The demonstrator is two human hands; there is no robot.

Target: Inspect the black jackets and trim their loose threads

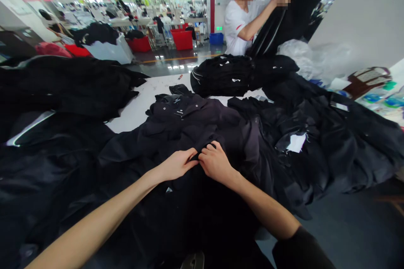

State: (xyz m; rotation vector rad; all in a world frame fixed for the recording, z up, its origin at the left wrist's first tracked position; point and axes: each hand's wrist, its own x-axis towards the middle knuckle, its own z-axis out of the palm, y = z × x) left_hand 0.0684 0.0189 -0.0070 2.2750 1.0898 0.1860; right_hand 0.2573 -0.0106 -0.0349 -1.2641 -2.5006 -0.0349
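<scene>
A black garment (186, 124) lies spread in front of me, its collar end with a small label and metal snaps pointing away. My left hand (180, 164) pinches a fold of its cloth between thumb and fingers. Right beside it, nearly touching, my right hand (214, 160) has its fingers curled round the same fold. A white patch (296, 143) shows on dark cloth to the right of my hands.
Black clothes are heaped at the left (63, 84) and right (334, 143). A bundled black stack (224, 75) sits on the far side of the white table (126, 119). Beyond it, a person in a white shirt (235, 25) holds up black cloth. Red bins (182, 40) stand behind.
</scene>
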